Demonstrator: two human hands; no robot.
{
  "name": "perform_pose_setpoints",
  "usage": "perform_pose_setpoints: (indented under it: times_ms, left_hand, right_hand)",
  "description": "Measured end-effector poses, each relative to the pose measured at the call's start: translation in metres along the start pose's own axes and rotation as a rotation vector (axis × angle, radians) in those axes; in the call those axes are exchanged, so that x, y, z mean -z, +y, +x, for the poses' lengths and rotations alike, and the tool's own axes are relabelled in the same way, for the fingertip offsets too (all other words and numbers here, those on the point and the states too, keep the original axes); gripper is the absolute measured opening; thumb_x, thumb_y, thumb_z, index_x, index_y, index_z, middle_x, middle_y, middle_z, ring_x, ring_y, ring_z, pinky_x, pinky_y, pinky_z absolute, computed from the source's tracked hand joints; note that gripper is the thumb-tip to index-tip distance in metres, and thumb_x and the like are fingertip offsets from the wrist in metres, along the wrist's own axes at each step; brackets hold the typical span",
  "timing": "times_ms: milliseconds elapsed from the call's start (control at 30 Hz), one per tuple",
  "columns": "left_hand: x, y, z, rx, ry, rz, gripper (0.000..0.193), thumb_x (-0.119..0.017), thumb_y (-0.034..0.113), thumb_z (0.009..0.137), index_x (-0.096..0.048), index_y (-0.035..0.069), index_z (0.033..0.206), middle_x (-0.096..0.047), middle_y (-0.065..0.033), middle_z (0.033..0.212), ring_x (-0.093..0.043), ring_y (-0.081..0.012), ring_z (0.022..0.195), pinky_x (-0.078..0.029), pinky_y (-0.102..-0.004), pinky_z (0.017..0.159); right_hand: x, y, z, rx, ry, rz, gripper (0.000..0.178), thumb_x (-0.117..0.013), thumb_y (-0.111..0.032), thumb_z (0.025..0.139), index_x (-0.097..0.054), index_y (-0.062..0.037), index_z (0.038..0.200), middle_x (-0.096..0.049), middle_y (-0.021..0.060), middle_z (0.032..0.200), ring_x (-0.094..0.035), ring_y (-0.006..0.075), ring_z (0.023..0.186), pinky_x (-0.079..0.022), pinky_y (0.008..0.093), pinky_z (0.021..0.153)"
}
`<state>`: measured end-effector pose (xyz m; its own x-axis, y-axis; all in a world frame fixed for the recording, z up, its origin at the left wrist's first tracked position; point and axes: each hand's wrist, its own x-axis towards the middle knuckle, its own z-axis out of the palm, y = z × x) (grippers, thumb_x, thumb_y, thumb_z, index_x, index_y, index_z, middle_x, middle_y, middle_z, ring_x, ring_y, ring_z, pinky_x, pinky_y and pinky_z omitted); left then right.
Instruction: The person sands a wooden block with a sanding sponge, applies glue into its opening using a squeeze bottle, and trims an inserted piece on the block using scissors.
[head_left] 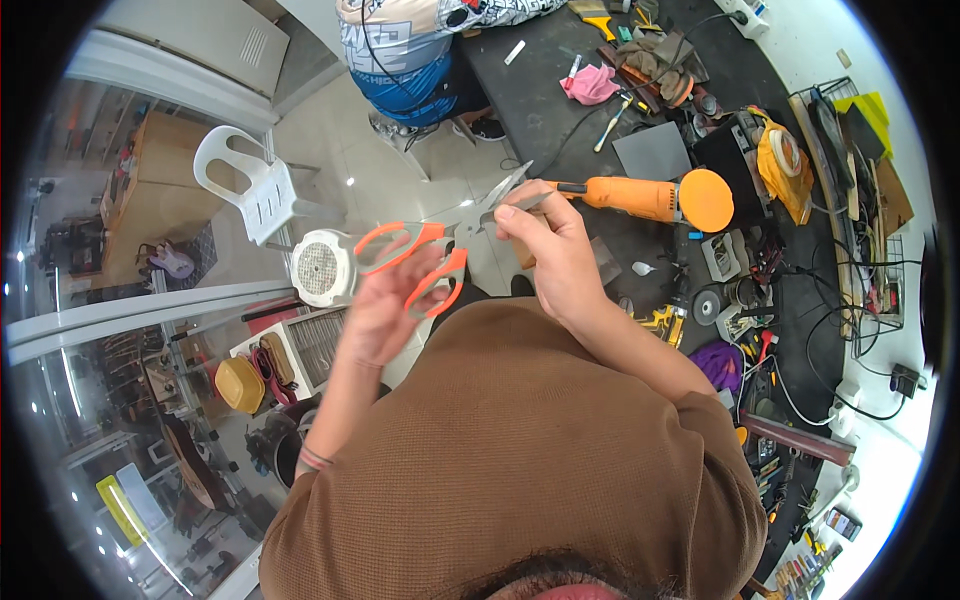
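A pair of scissors (428, 233) with orange-and-grey handles is held up in front of my chest, its blades spread apart and pointing away to the right. My left hand (378, 312), slightly blurred, is closed around the handle loops. With thumb and fingertips, my right hand (552, 240) pinches the lower blade, whose tip shows beyond the fingers. The other blade rises free above it. Just past my right hand, an orange angle grinder (630, 198) lies on the dark workbench (530, 90).
At the far side, a person (405, 70) in a patterned shirt sits by the bench. A white plastic chair (250, 185) stands to the left, near a glass partition. Pink cloth (590, 85), brushes, cables and hand tools crowd the bench on the right.
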<state>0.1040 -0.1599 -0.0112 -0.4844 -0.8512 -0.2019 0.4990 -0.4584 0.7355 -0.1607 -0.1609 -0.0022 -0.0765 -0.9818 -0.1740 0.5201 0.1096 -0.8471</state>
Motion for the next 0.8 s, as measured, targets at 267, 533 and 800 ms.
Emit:
perform_pose_setpoints:
  times_ms: [267, 533, 800]
  left_hand:
    - [-0.047, -0.001, 0.038, 0.140, -0.225, 0.280, 0.050, -0.058, 0.036, 0.122, -0.047, 0.003, 0.157, -0.076, -0.0155, 0.106, -0.080, -0.0258, 0.090, -0.061, -0.0373, 0.088]
    - [-0.065, 0.014, 0.044, 0.212, -0.116, 0.233, 0.029, -0.057, 0.028, 0.122, -0.061, 0.001, 0.131, -0.076, -0.0141, 0.093, -0.079, -0.0277, 0.074, -0.064, -0.0378, 0.074]
    - [-0.060, 0.047, 0.040, -0.088, -0.098, 0.955, 0.019, -0.066, 0.014, 0.117, -0.068, -0.003, 0.126, -0.064, -0.0104, 0.116, -0.074, -0.0200, 0.083, -0.059, -0.0311, 0.074]
  right_hand:
    - [0.019, -0.005, -0.014, -0.002, -0.203, -0.134, 0.013, -0.076, -0.018, 0.110, -0.071, -0.0061, 0.109, -0.067, 0.0001, 0.102, -0.061, 0.0086, 0.099, -0.049, 0.0293, 0.091]
    - [0.051, -0.022, -0.032, -0.049, -0.296, -0.209, 0.042, -0.086, -0.014, 0.101, -0.060, -0.0088, 0.134, -0.062, 0.0008, 0.115, -0.059, 0.0091, 0.105, -0.050, 0.0295, 0.092]
    - [0.066, -0.040, -0.023, 0.182, -0.406, -0.481, 0.055, -0.088, -0.011, 0.092, -0.058, -0.0091, 0.139, -0.056, 0.0055, 0.124, -0.057, 0.0175, 0.117, -0.049, 0.0357, 0.105]
